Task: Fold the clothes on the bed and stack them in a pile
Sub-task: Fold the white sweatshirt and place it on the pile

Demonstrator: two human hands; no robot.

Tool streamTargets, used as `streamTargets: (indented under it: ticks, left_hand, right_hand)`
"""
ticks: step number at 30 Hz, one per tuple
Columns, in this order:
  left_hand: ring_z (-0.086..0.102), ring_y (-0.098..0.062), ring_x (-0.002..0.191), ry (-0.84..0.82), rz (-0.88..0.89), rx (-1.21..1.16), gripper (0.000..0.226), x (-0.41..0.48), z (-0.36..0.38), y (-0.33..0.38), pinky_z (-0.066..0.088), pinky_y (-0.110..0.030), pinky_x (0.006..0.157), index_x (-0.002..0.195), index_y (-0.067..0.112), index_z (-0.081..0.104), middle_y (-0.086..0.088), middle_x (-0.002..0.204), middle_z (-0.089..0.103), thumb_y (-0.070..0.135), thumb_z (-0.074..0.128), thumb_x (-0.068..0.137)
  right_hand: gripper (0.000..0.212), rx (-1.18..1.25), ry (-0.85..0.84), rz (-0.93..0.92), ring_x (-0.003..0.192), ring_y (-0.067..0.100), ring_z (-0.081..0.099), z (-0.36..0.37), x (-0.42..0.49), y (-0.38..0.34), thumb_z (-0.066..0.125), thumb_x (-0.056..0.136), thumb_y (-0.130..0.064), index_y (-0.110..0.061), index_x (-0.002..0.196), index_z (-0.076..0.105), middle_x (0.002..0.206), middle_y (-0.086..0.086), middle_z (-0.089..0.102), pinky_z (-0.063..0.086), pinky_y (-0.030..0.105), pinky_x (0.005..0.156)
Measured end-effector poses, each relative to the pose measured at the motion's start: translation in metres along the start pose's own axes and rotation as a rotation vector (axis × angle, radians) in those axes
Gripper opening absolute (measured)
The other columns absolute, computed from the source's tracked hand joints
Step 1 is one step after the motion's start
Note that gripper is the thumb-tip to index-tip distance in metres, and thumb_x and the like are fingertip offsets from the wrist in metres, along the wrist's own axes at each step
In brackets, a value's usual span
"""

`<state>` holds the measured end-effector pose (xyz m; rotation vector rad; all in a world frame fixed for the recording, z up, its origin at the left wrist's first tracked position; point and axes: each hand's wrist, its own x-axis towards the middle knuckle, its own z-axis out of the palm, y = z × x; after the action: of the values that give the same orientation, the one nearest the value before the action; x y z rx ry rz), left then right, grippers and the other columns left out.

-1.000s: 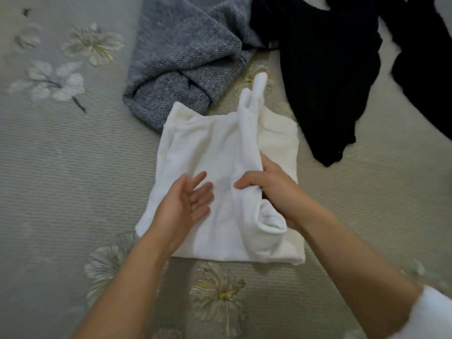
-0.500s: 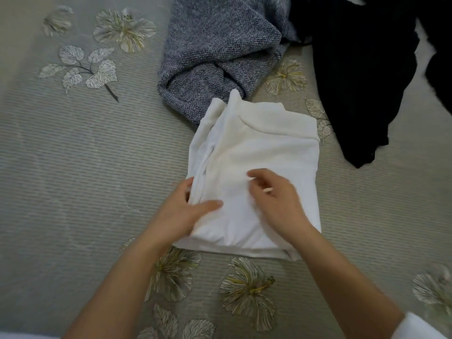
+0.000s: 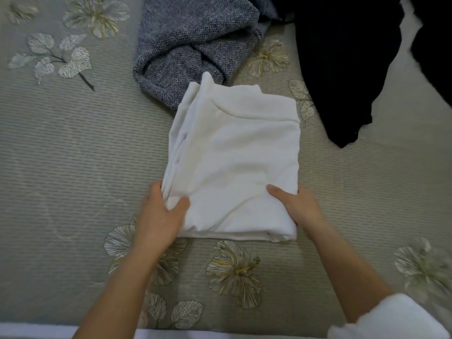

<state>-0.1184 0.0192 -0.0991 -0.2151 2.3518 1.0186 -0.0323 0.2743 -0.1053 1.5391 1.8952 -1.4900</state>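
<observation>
A white garment [image 3: 237, 157] lies folded into a rectangle in the middle of the bed. My left hand [image 3: 160, 214] grips its near left corner, thumb on top and fingers under the edge. My right hand [image 3: 297, 206] grips the near right edge the same way, thumb on the cloth. Behind it lies a crumpled grey knit sweater [image 3: 193, 42], its lower edge touching the white garment's far left corner. A black garment [image 3: 347, 59] is spread out at the far right.
The bed cover [image 3: 61, 167] is grey-green with embroidered flowers and leaves, bare on the left side and along the near edge. A white strip runs along the bottom of the view, and a white sleeve [image 3: 391, 319] shows at the lower right.
The loose sleeve has been folded in, leaving a flat rectangle. Both hands slid from the top of the white garment to its near corners and took hold there.
</observation>
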Motion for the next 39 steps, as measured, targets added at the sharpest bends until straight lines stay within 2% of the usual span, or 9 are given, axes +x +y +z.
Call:
streamTargets:
  ticks: [5, 12, 14, 18, 21, 23, 27, 31, 39]
  left_hand:
    - [0.056, 0.003, 0.068, -0.018, 0.182, 0.094, 0.02, 0.0, -0.022, 0.03, 0.034, -0.016, 0.053, 0.091, 0.035, 0.059, 0.019, 0.07, 0.062, 0.022, 0.064, 0.077]
    - [0.061, -0.008, 0.077, -0.168, 0.491, 0.347, 0.026, 0.015, -0.033, 0.092, 0.051, -0.037, 0.069, 0.09, 0.04, 0.068, 0.014, 0.078, 0.069, 0.027, 0.057, 0.071]
    - [0.061, -0.02, 0.099, -0.012, 0.528, 0.363, 0.031, 0.026, -0.025, 0.092, 0.049, -0.041, 0.084, 0.106, 0.035, 0.069, 0.006, 0.102, 0.071, 0.019, 0.061, 0.081]
    - [0.031, -0.028, 0.131, 0.27, 0.458, 0.28, 0.058, 0.014, -0.007, 0.063, 0.025, -0.039, 0.107, 0.141, 0.019, 0.041, -0.011, 0.143, 0.039, 0.026, 0.061, 0.088]
    - [0.018, -0.027, 0.137, 0.318, 0.188, 0.037, 0.084, -0.024, 0.013, 0.034, 0.017, -0.041, 0.11, 0.149, 0.017, 0.018, -0.016, 0.151, 0.018, 0.034, 0.066, 0.083]
    - [0.024, -0.026, 0.135, 0.307, 0.059, -0.078, 0.096, -0.05, 0.028, 0.018, 0.022, -0.036, 0.107, 0.151, 0.02, 0.008, -0.016, 0.15, 0.016, 0.034, 0.071, 0.08]
    - [0.053, -0.02, 0.113, 0.178, -0.11, -0.316, 0.071, -0.068, 0.05, 0.0, 0.041, -0.029, 0.084, 0.143, 0.022, 0.027, -0.001, 0.13, 0.052, 0.035, 0.067, 0.085]
    - [0.064, -0.016, 0.089, 0.246, -0.044, -0.434, 0.002, -0.054, 0.049, -0.01, 0.046, -0.025, 0.067, 0.096, 0.03, 0.053, 0.007, 0.094, 0.066, 0.029, 0.055, 0.095]
    - [0.06, 0.005, 0.07, 0.268, -0.26, -0.603, 0.016, -0.065, 0.042, -0.021, 0.043, -0.017, 0.057, 0.097, 0.027, 0.054, 0.012, 0.087, 0.065, 0.042, 0.056, 0.092]
  right_hand:
    - [0.041, -0.087, -0.087, 0.015, 0.074, 0.018, 0.07, -0.008, -0.013, 0.022, 0.081, 0.07, -0.038, -0.01, 0.098, 0.068, 0.083, 0.0, 0.074, 0.057, 0.032, 0.064]
    - [0.055, -0.427, -0.832, 0.455, 0.055, 0.021, 0.067, -0.009, -0.073, 0.06, 0.052, 0.09, -0.054, -0.004, 0.074, 0.067, 0.07, 0.013, 0.072, 0.051, 0.023, 0.047]
    - [0.048, -0.465, -0.775, 0.286, 0.059, 0.018, 0.067, -0.009, -0.075, 0.052, 0.049, 0.095, -0.042, -0.003, 0.075, 0.069, 0.071, 0.01, 0.072, 0.055, 0.026, 0.055]
    - [0.027, -0.152, -0.282, -0.142, 0.068, 0.015, 0.065, -0.022, -0.053, 0.017, 0.058, 0.093, -0.024, -0.005, 0.078, 0.069, 0.075, 0.005, 0.073, 0.052, 0.03, 0.07]
    - [0.015, -0.232, 0.048, -0.437, 0.082, 0.005, 0.061, -0.027, -0.032, -0.012, 0.058, 0.091, -0.033, -0.022, 0.091, 0.068, 0.087, -0.012, 0.068, 0.041, 0.007, 0.072]
    - [0.027, -0.361, 0.069, -0.573, 0.103, 0.005, 0.055, -0.015, -0.023, -0.022, 0.058, 0.091, -0.038, -0.029, 0.116, 0.062, 0.112, -0.017, 0.062, 0.035, 0.005, 0.082]
    - [0.058, -0.684, -0.004, -0.839, 0.141, 0.022, 0.024, 0.026, -0.011, -0.029, 0.053, 0.094, -0.038, -0.03, 0.147, 0.033, 0.157, 0.002, 0.025, 0.023, 0.036, 0.11]
    - [0.06, -0.919, -0.058, -0.822, 0.148, 0.02, -0.001, 0.049, 0.013, -0.034, 0.036, 0.099, -0.042, -0.037, 0.152, 0.008, 0.162, 0.001, -0.003, 0.009, 0.043, 0.115]
    - [0.062, -0.934, -0.068, -0.865, 0.148, 0.019, -0.006, 0.057, 0.003, -0.033, 0.035, 0.098, -0.046, -0.039, 0.152, 0.003, 0.162, -0.001, -0.004, 0.002, 0.046, 0.117]
